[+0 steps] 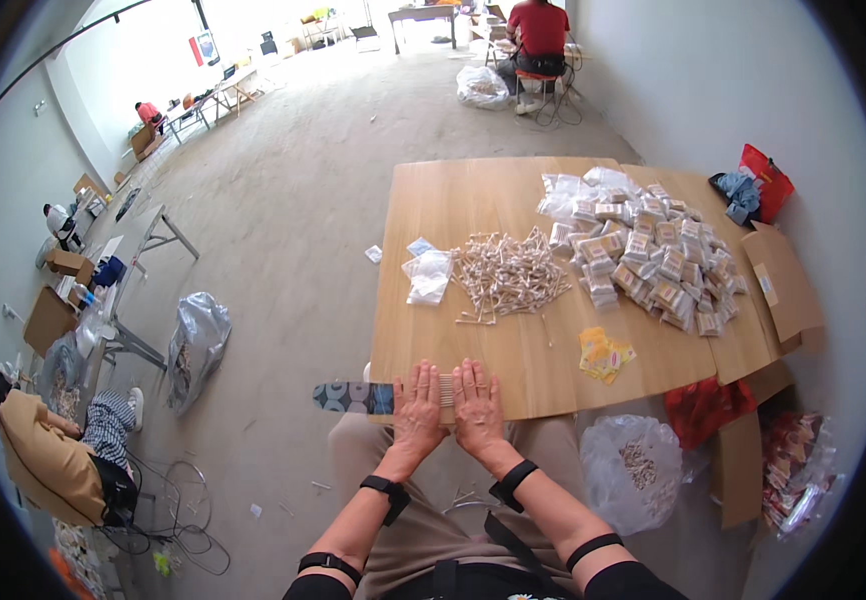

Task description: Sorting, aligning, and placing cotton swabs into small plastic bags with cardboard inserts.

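Row of thin sticks [446, 390]: pale cream to light brown, packed close in a narrow strip of fine parallel lines; lies at the near edge of the wood-toned surface [528, 375], between left hand [417, 405] and right hand [477, 405]; partly covered at both sides, too small to tell tipped ends from bare ones.
Left hand: set palm down along the left side of the row, fingers straight and nearly together, pointing away from the body.
Right hand: set much the same way along the right side, fingers extended, uncurled.
Hold: both hands flattened around the row, not closed into fists; cannot tell how firmly pressed, or how much of the row lies beneath the fingers.
Forearms [553, 515]: enter from below, slant inward, nearly meet at the wrists.
Dark bands [515, 484]: wrapped around each wrist and again nearer each elbow.
Patterned strip [338, 397]: dark with paler round shapes, juts past the near left corner of the surface, reaches the left hand.
Swab pile [508, 275]: loose, tangled, farther across the surface, beside clear-white packets [431, 278].
Wrapped bundles [653, 255]: heaped to the far right.
Yellow cards [605, 355]: scattered right of the right hand.
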{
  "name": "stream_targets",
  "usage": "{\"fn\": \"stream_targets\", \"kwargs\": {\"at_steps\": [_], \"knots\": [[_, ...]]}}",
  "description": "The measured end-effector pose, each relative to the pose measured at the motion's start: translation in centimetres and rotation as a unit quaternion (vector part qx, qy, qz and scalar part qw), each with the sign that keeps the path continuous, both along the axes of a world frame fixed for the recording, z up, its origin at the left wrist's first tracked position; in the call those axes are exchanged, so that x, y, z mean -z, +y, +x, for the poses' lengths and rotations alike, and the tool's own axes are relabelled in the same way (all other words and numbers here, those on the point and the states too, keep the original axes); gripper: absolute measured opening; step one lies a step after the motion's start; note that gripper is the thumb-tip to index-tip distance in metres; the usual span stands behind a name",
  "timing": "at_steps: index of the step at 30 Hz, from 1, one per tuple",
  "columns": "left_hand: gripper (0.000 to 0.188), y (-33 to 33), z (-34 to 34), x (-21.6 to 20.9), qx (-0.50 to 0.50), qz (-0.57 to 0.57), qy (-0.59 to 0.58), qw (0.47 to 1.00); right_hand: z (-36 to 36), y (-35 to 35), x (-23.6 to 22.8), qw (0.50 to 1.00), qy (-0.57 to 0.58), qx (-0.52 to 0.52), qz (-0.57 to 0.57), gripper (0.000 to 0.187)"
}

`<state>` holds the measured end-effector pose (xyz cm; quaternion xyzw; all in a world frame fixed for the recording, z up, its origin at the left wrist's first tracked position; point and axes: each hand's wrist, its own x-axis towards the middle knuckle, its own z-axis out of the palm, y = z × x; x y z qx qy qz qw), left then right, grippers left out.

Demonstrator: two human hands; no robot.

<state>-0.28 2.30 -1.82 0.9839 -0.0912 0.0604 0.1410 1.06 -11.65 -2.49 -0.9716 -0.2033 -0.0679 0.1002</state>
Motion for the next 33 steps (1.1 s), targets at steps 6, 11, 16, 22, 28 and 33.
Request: {"fn": "stream_targets", "kwargs": {"at_steps": [6,11,16,22,28,33], "knots": [[0.119,0.4,0.4,1.6,-0.007,0.057,-0.067,0.996,0.5,-0.1,-0.4,0.999,-0.008,-0.036,0.014,0.087],[0.120,0.5,0.6,2.0,0.007,0.079,-0.082,0.993,0.6,-0.4,0.1,0.995,-0.062,-0.067,0.028,0.079],[0.127,1.1,0.3,0.7,-0.011,0.060,-0.005,0.998,0.6,-0.5,0.8,0.993,-0.078,-0.080,0.031,0.074],[0.130,1.0,0.3,1.5,-0.030,0.090,-0.021,0.995,0.6,-0.6,0.9,0.994,-0.075,-0.072,0.031,0.078],[0.123,0.7,0.4,2.3,-0.034,0.123,-0.052,0.990,0.1,0.0,-1.1,0.997,-0.013,-0.066,0.046,0.091],[0.119,0.5,0.6,2.0,-0.031,0.111,-0.028,0.993,0.4,0.2,-0.2,0.997,-0.036,-0.052,0.032,0.090]]}}
